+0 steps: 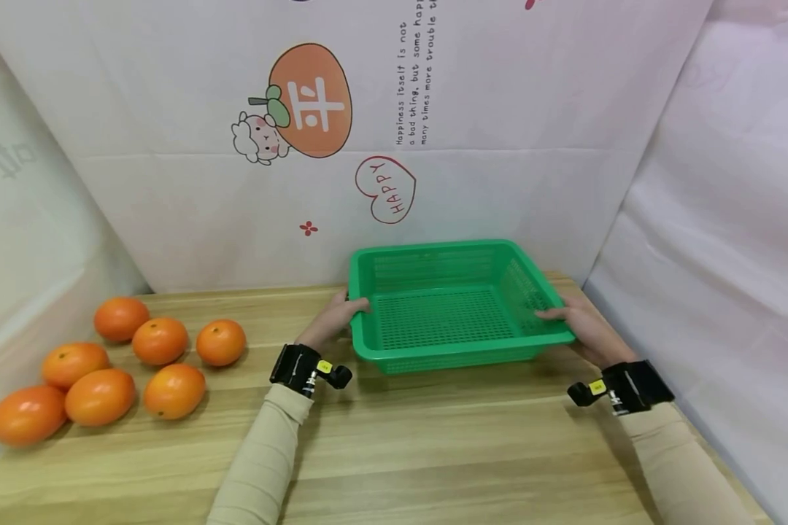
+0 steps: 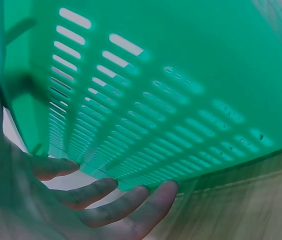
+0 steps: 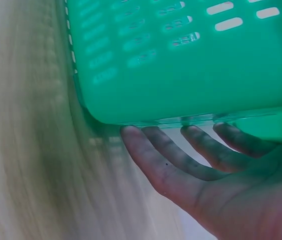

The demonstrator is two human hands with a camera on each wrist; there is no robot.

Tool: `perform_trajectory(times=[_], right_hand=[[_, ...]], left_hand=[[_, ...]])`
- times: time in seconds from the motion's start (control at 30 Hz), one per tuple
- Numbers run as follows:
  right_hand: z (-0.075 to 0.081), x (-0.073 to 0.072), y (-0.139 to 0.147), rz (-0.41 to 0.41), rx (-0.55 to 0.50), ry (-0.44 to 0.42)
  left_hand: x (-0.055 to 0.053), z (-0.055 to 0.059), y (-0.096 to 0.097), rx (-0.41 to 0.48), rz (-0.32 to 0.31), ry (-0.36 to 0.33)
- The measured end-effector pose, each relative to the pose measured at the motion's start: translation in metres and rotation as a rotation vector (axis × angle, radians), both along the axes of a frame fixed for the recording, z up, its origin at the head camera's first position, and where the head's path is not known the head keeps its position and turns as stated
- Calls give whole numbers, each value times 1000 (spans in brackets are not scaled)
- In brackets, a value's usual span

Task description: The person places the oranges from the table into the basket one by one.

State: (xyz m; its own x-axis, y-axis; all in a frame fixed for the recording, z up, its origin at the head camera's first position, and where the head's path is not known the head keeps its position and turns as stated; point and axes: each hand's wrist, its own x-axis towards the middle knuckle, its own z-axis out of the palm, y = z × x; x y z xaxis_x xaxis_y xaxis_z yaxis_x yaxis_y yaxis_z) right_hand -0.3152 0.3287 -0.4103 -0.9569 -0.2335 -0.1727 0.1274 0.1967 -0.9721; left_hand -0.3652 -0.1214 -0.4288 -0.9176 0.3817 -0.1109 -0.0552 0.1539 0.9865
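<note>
A green plastic basket (image 1: 443,350) with slotted walls and a mesh bottom sits between the two hands, near the back of the table in the head view. My left hand (image 1: 333,318) grips its left rim, thumb over the edge. In the left wrist view, the fingers (image 2: 126,210) of that hand reach along the outside of the slotted wall (image 2: 206,65). At the other end, my right hand (image 1: 584,328) holds the right rim with its thumb inside. The right wrist view has its fingers (image 3: 166,170) against the basket's outer side (image 3: 181,90).
Several orange round fruits (image 1: 160,340) lie in a loose group on the left of the wooden table (image 1: 433,452). A white printed cloth (image 1: 499,95) hangs right behind the basket, and more white cloth (image 1: 729,219) closes off the right side.
</note>
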Motion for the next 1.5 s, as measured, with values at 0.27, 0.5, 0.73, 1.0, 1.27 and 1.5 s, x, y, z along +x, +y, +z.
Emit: perform_trajectory(times=[0.27,0.5,0.73,1.0,1.27,1.5], right_hand=[[-5,2,-12,3,20,22],[-3,3,-27,29,-6,26],[-2,1,-50,58,-4,45],[-5,-3,-65,67,18,53],[-6,-6,-77,65,27,45],[-5,-10,-91,62,28,40]], left_hand=[[1,-2,-15,7,-17,-36],[1,1,-33,10,-29,-35],[1,-1,-56,21,-42,-33],[1,-3,-71,24,-40,-35],[1,-4,-84,3,-50,-33],[-2,-2,-98,-17,-56,-41]])
